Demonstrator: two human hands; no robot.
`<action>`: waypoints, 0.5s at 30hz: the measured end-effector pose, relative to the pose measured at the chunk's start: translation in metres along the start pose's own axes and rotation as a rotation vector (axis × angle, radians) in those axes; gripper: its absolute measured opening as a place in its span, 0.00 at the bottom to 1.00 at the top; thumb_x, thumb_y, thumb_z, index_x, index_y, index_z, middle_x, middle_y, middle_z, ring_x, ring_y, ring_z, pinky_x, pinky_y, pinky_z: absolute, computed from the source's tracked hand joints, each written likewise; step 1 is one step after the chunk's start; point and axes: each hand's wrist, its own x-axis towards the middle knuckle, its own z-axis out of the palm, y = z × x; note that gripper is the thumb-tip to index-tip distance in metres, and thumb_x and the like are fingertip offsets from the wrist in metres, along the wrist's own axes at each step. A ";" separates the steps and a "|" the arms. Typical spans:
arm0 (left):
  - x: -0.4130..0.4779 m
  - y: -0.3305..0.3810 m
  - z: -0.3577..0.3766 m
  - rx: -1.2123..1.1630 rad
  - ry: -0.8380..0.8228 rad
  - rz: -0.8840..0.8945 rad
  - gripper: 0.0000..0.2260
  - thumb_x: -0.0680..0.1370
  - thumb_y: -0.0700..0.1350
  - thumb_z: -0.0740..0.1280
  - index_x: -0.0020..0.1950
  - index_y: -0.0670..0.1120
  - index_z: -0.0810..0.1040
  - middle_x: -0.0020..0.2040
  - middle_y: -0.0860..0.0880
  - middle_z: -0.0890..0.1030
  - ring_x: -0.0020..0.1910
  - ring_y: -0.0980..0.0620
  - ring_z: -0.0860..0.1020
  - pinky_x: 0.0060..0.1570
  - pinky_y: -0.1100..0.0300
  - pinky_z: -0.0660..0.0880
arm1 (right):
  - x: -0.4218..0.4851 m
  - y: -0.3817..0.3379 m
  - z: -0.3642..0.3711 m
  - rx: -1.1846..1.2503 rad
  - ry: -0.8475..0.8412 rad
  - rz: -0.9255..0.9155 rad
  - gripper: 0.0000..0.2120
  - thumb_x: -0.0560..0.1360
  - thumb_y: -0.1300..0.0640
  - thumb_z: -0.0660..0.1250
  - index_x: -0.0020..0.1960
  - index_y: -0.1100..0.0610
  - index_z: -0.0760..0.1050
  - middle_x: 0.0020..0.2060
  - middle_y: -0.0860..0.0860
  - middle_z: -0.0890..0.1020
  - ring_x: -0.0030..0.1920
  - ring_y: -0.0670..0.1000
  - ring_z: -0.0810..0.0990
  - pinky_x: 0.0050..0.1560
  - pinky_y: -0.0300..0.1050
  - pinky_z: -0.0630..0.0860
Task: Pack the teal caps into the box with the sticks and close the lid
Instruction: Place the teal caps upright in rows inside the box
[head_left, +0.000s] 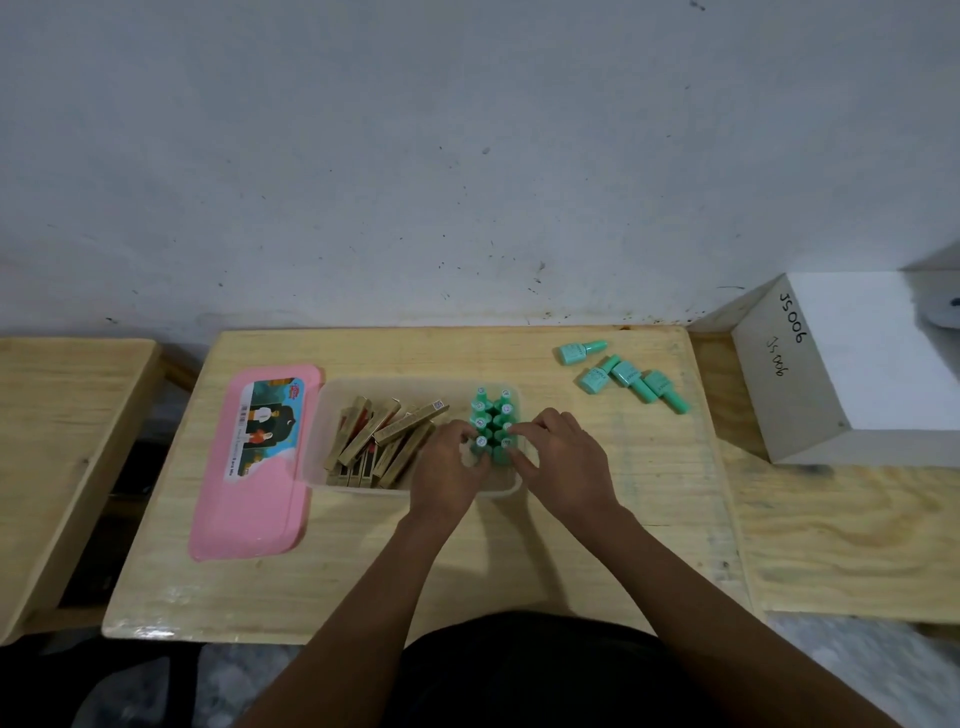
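Note:
A clear plastic box (332, 395) stands in the middle of the wooden table. Several gold sticks (387, 441) lie in its left half. Teal caps (492, 410) stand upright in two rows in its right half. My left hand (449, 467) pinches the nearest cap of the left row. My right hand (563, 457) holds the nearest cap of the right row with its fingertips. Several more teal caps (623, 375) lie on their sides on the table at the far right. The pink lid (254, 478) lies flat to the left of the box.
A white cardboard box (852, 364) marked JS006 stands at the right on a neighbouring wooden surface. Another wooden table (57, 415) is at the left, across a gap. A grey wall rises right behind the table.

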 end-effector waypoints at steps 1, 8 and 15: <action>-0.001 0.002 -0.001 -0.007 0.028 0.006 0.11 0.70 0.45 0.73 0.50 0.48 0.76 0.48 0.52 0.77 0.42 0.54 0.74 0.35 0.65 0.66 | -0.004 0.006 -0.002 0.013 0.022 0.010 0.12 0.74 0.50 0.69 0.56 0.49 0.81 0.45 0.48 0.78 0.46 0.49 0.76 0.37 0.43 0.74; 0.001 0.040 -0.003 -0.047 0.232 0.170 0.07 0.73 0.46 0.71 0.47 0.45 0.77 0.41 0.52 0.73 0.37 0.57 0.70 0.38 0.63 0.67 | -0.034 0.071 -0.017 0.071 0.020 0.295 0.13 0.77 0.46 0.65 0.60 0.46 0.78 0.47 0.45 0.77 0.49 0.45 0.74 0.40 0.41 0.74; 0.044 0.089 0.018 -0.076 0.052 0.352 0.03 0.75 0.47 0.68 0.43 0.49 0.77 0.40 0.54 0.77 0.36 0.59 0.71 0.36 0.64 0.70 | -0.018 0.120 -0.033 0.186 -0.159 0.568 0.12 0.78 0.44 0.63 0.60 0.43 0.76 0.51 0.45 0.82 0.47 0.46 0.79 0.46 0.46 0.79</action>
